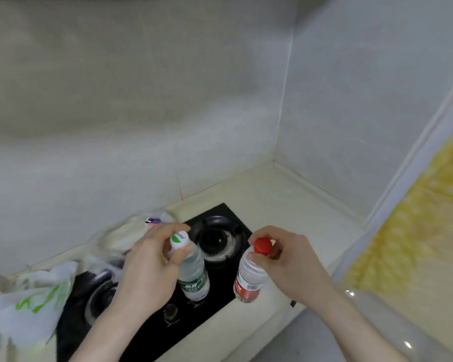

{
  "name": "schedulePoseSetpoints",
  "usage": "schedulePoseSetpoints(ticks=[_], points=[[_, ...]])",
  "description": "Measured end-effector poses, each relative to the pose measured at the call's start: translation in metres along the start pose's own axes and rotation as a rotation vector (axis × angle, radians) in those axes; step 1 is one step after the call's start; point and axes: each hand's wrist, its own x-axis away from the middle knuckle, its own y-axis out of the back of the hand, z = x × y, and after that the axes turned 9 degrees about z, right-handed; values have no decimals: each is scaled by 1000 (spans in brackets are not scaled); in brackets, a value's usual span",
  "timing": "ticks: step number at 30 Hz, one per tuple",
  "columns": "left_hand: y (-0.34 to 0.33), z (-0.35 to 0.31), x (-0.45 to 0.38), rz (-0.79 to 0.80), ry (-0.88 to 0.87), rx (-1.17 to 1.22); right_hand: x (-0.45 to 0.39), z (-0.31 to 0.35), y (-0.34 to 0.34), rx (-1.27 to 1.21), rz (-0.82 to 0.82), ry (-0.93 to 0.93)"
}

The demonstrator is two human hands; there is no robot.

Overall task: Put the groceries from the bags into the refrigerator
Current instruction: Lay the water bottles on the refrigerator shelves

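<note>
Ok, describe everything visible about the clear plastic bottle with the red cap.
The clear plastic bottle with the red cap is small and see-through, with a red label band around its lower body and a red screw cap on top. It appears sealed. It hangs roughly upright, tilted slightly, above the front right edge of the black glass gas stove. The right hand pinches it at the neck and cap with curled fingers; nothing else visibly touches it.

The left hand (152, 265) pinches the neck of a clear plastic bottle with a white cap and green label (192, 270), while the right hand (285, 262) pinches a clear plastic bottle with a red cap and red label (249, 278). Both hang over a black glass gas hob (215, 309) set in the cream bench (280, 205). At eight o'clock lies a crumpled white plastic bag with green print (32, 304).
</note>
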Motion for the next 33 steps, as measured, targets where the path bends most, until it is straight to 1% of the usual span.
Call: schedulePoseSetpoints(ticks=[3, 8, 14, 19, 23, 26, 33], points=[[-47, -40, -13, 63, -82, 4, 29, -30, 44, 11, -84, -82], [-127, -106, -33, 216, -191, 103, 82, -76, 115, 44, -236, -196], [-217, -180, -51, 418, -347, 167, 148, -118, 181, 51, -439, -327], [-287, -245, -73, 627, -468, 221, 194, -146, 223, 38, -649, -455], [-343, -290, -86, 770, -560, 261, 224, -160, 252, 29, -772, -542], [-388, -329, -100, 918, -662, 303, 240, -170, 271, 53, -904, -639], [-469, -409, -122, 1169, -938, 302, 267, -175, 304, 101, -1202, -851]])
